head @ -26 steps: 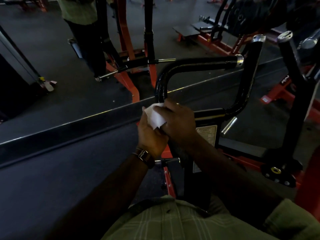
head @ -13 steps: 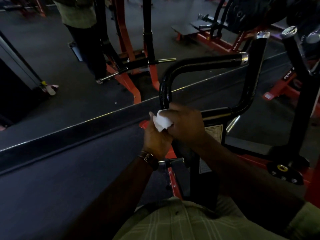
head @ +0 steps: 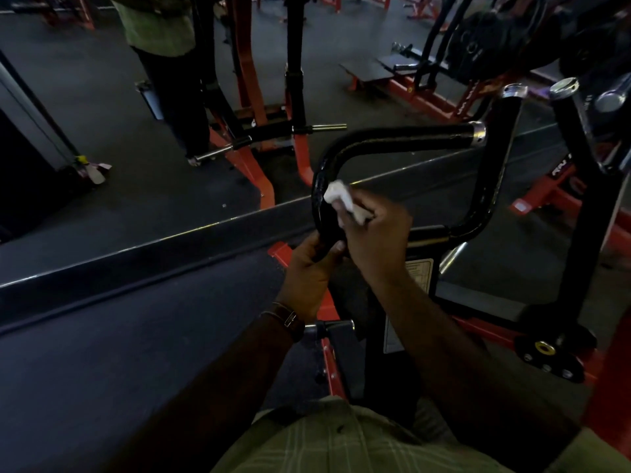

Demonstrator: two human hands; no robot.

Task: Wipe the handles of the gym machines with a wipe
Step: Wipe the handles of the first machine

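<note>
Head view — dim gym floor, a second person's legs (head: 177, 97) standing far left by a red-framed machine (head: 259, 158). Left hand (head: 309, 271) grips the lower part of the black curved handle (head: 392, 136), fingers wrapped round it. Right hand (head: 375, 233) just beside it pinches a white wipe (head: 341, 199) — pressed against the handle's bend. Further right, upright black bars with chrome caps (head: 563, 87).

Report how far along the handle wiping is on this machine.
Done: nothing shows as finished; no wiped stretch can be told apart. In hand: the right hand presses the white wipe against the bend of the black handle, while the left hand grips the bar below. Left: the upper stretch to the chrome cap, and the upright handle beside it.
</note>
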